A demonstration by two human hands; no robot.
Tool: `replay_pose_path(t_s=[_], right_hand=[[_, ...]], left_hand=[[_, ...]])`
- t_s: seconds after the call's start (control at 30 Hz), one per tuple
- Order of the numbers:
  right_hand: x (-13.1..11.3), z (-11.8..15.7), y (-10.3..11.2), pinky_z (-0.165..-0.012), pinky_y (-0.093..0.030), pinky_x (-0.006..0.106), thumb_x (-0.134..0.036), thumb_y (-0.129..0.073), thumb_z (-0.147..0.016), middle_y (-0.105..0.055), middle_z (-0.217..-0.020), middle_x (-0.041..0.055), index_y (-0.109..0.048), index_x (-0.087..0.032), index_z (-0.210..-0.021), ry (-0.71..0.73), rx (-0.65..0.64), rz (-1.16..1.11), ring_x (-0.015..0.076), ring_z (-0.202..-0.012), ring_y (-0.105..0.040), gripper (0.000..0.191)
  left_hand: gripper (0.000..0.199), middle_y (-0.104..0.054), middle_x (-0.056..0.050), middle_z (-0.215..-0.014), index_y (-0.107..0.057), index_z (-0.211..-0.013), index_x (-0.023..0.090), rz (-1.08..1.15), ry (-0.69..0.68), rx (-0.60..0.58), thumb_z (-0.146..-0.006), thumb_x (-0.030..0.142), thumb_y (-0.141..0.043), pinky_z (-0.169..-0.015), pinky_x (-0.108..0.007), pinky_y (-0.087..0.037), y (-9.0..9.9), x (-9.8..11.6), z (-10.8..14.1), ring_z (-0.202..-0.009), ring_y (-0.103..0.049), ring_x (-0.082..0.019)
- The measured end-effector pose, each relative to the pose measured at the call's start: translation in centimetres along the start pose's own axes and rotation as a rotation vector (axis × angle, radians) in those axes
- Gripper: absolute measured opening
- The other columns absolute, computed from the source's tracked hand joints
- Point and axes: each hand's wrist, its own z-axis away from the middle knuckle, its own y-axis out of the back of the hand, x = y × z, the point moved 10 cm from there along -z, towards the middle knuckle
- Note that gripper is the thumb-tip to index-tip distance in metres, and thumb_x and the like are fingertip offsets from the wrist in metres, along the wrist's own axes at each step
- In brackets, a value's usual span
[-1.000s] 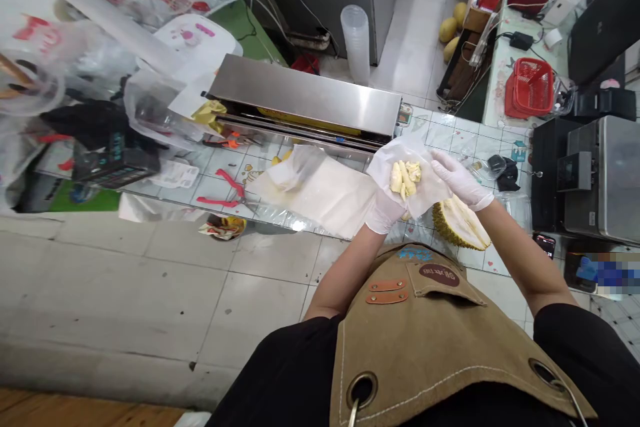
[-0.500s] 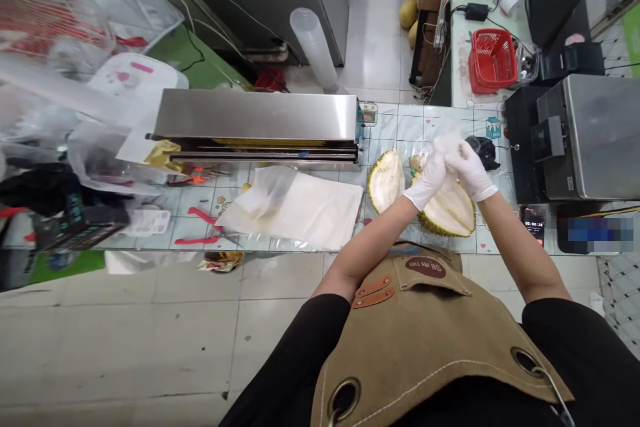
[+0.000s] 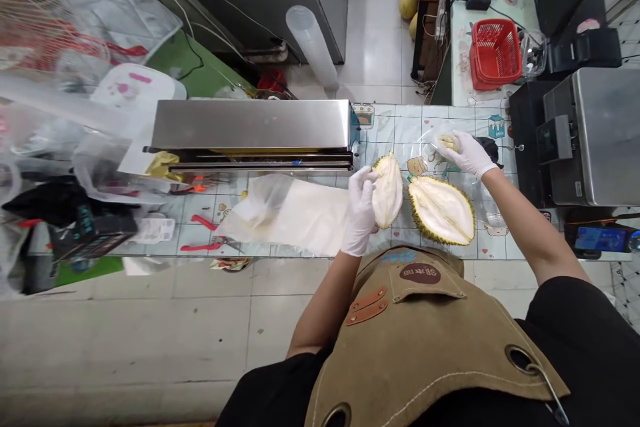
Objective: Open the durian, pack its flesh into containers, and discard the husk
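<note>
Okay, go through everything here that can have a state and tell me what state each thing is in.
Left gloved hand: grip closed on a durian husk half.
Right gloved hand: grip on a clear plastic bag.
Durian flesh: inside that bag.
Second durian husk half: lying open side up, no flesh visible.
Phone: screen lit.

On the table [image 3: 400, 127], a sealer [image 3: 250, 125] sits upper left of two durian husks [image 3: 441, 211], with a scale [image 3: 595, 137] right of them.

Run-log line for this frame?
left white-gloved hand holds spiky green durian husk half | right white-gloved hand grips clear plastic bag around pale durian flesh
</note>
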Motion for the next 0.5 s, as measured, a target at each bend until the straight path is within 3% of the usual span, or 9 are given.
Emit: replay_pose_path(t_s=[0.1,0.17,0.27,0.37,0.43,0.5], right_hand=[[-0.7,1.8,1.4,-0.134,-0.04,0.059,-0.036,-0.066,-0.093,-0.067,-0.153,0.0249,-0.066,-0.01,-0.144,0.027,0.075,0.018,0.0401,-0.147,-0.059,0.057],[-2.7,3.6,2.4,-0.135,-0.04,0.06,-0.035,-0.063,-0.094,-0.067,-0.155,0.024,-0.066,-0.011,-0.146,0.047,0.148,0.004,0.0409,-0.15,-0.058,0.057],[-8.9,7.8,2.2,-0.133,-0.044,0.06,-0.038,-0.059,-0.1,-0.07,-0.153,0.0188,-0.068,-0.017,-0.148,0.133,0.213,-0.088,0.0382,-0.147,-0.062,0.053],[-15.3,12.9,-0.8,-0.122,-0.056,0.057,-0.042,-0.06,-0.102,-0.077,-0.141,0.0136,-0.071,-0.024,-0.146,0.163,0.124,-0.238,0.0348,-0.127,-0.073,0.049],[-17.9,16.2,-3.4,-0.111,-0.063,0.057,-0.045,-0.062,-0.103,-0.081,-0.126,0.0107,-0.074,-0.029,-0.143,0.138,0.014,-0.322,0.0338,-0.112,-0.077,0.045],[-18.4,18.9,-4.6,-0.106,-0.065,0.06,-0.047,-0.063,-0.103,-0.081,-0.116,0.009,-0.076,-0.034,-0.139,0.11,-0.035,-0.374,0.0353,-0.107,-0.078,0.04]], left_hand=[[0.045,-0.072,-0.011,-0.132,-0.06,-0.141,0.024,-0.129,0.059,0.193,-0.108,0.056,-0.061,-0.112,-0.039,-0.061,5.1,-2.7,1.9,-0.126,-0.073,-0.024],[0.045,-0.072,-0.012,-0.131,-0.061,-0.139,0.022,-0.182,0.095,0.24,-0.105,0.049,-0.068,-0.111,-0.038,-0.059,6.4,-4.2,2.3,-0.125,-0.072,-0.024],[0.058,-0.069,-0.014,-0.139,-0.059,-0.144,0.02,-0.22,0.141,0.188,-0.096,0.046,-0.08,-0.112,-0.038,-0.059,5.9,-6.3,1.4,-0.128,-0.071,-0.025],[0.07,-0.067,-0.018,-0.145,-0.057,-0.147,0.018,-0.244,0.133,0.08,-0.087,0.039,-0.087,-0.115,-0.042,-0.058,4.2,-7.7,-0.2,-0.132,-0.07,-0.028],[0.067,-0.069,-0.018,-0.143,-0.059,-0.144,0.016,-0.241,0.134,0.018,-0.084,0.029,-0.085,-0.115,-0.045,-0.058,3.4,-8.5,-1.0,-0.131,-0.071,-0.029],[0.061,-0.072,-0.018,-0.139,-0.061,-0.139,0.016,-0.226,0.148,-0.003,-0.082,0.023,-0.081,-0.114,-0.045,-0.059,3.3,-9.3,-1.4,-0.128,-0.073,-0.029]])
